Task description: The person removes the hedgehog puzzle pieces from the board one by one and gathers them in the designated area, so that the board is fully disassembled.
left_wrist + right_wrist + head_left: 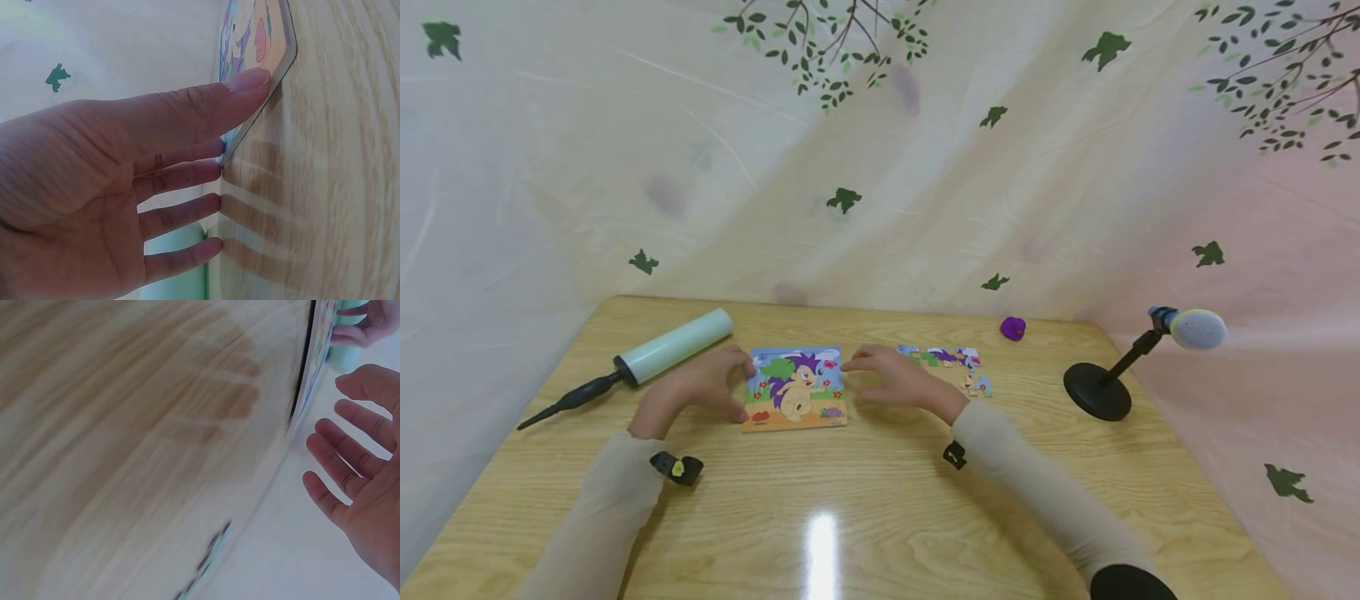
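Observation:
A picture puzzle board point(797, 417) with a purple-haired cartoon hedgehog lies flat on the table. At its left edge is my left hand point(709, 382); in the left wrist view the thumb point(244, 87) rests on the board's corner. The other fingers extend nearly straight, tips at the board's edge and the tabletop. Beside the board's right edge hovers my right hand point(895, 379), holding nothing, its fingers spread and slightly bent in the right wrist view. Several loose puzzle pieces point(951, 357) lie to the right, some partly behind the right hand.
A mint-green cylinder with a black tapered handle point(673, 346) lies left of the left hand. A small purple object point(1012, 328) sits at the back. At right stands a black round-based stand point(1097, 392) with a grey oval head point(1199, 330). A printed curtain hangs behind the table.

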A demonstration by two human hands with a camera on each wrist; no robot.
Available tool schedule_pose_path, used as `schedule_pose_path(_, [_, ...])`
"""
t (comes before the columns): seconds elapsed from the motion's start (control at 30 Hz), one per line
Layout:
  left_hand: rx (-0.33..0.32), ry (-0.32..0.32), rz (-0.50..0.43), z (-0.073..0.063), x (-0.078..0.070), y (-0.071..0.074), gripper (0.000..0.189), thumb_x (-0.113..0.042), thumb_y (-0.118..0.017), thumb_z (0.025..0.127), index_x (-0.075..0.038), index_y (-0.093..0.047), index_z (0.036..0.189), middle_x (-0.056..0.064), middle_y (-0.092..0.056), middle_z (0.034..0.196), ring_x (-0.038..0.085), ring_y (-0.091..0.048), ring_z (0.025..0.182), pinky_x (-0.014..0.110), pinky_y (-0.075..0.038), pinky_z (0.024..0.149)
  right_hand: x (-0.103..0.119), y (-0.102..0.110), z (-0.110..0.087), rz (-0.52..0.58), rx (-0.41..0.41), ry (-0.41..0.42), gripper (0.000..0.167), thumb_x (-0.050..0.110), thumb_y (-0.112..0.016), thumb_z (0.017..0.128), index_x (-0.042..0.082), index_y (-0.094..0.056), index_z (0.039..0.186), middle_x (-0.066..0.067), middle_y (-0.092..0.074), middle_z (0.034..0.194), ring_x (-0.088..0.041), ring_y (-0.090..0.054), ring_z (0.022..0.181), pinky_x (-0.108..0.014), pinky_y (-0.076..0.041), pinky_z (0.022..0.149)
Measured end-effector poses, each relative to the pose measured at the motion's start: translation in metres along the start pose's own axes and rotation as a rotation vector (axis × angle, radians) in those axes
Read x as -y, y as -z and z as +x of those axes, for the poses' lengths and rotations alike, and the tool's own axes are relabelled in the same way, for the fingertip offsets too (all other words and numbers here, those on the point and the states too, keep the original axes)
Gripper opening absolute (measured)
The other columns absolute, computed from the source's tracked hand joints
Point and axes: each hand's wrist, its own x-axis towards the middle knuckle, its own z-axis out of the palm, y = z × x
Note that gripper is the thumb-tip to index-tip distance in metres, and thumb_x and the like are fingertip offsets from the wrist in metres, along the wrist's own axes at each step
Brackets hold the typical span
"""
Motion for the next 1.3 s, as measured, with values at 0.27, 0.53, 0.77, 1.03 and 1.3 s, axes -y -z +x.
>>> schedule_pose_path(0.27, [-0.005,-0.013,-0.018,0.000,0.003,-0.002,0.057,-0.020,-0.094,0.069,-0.003,-0.064,0.114,0.021,-0.058,0.131,0.044,-0.051,0.128,0.065,-0.036,0.116,0.016,-0.013,0.031,0.012,0.063,0.001,0.043,0.016,-0.068,0.096,0.007,-0.063,0.137,-0.011,-0.063,0.132,-0.024,-0.060,0.121,-0.037,-0.053,0.104])
schedule_pose_path(0.53, [0.000,0.003,-0.019,-0.002,0.002,-0.001,0.057,-0.020,-0.093,0.070,-0.003,-0.064,0.115,0.021,-0.058,0.132,0.044,-0.051,0.128,0.065,-0.036,0.116,0.026,-0.021,0.047,-0.001,0.098,0.008,0.042,0.021,-0.064,0.099,0.008,-0.062,0.139,-0.011,-0.063,0.132,-0.023,-0.060,0.118,-0.036,-0.054,0.100])
schedule_pose_path(0.77, [-0.001,-0.014,-0.004,-0.001,0.002,0.000,0.056,-0.020,-0.093,0.070,-0.002,-0.064,0.114,0.020,-0.059,0.129,0.041,-0.053,0.124,0.063,-0.037,0.115,0.032,-0.026,0.058,-0.006,0.106,-0.001,0.041,0.022,-0.065,0.099,0.008,-0.063,0.138,-0.010,-0.065,0.126,-0.019,-0.059,0.105,-0.027,-0.052,0.088])
schedule_pose_path(1.03, [0.008,-0.008,-0.008,0.001,0.002,0.001,0.057,-0.020,-0.093,0.070,-0.002,-0.063,0.115,0.021,-0.058,0.129,0.041,-0.053,0.125,0.063,-0.038,0.114,0.036,-0.027,0.065,0.030,0.125,-0.053,0.042,0.021,-0.069,0.096,0.014,-0.064,0.137,-0.008,-0.061,0.117,-0.016,-0.052,0.096,-0.023,-0.046,0.076])
schedule_pose_path(1.3, [0.010,-0.003,-0.008,0.000,0.000,0.001,0.058,-0.020,-0.092,0.071,-0.001,-0.063,0.117,0.021,-0.058,0.129,0.042,-0.054,0.124,0.063,-0.039,0.114,0.037,-0.024,0.071,-0.010,0.191,-0.026,0.042,0.020,-0.066,0.098,0.023,-0.063,0.140,-0.007,-0.060,0.115,-0.017,-0.046,0.097,-0.025,-0.043,0.077])
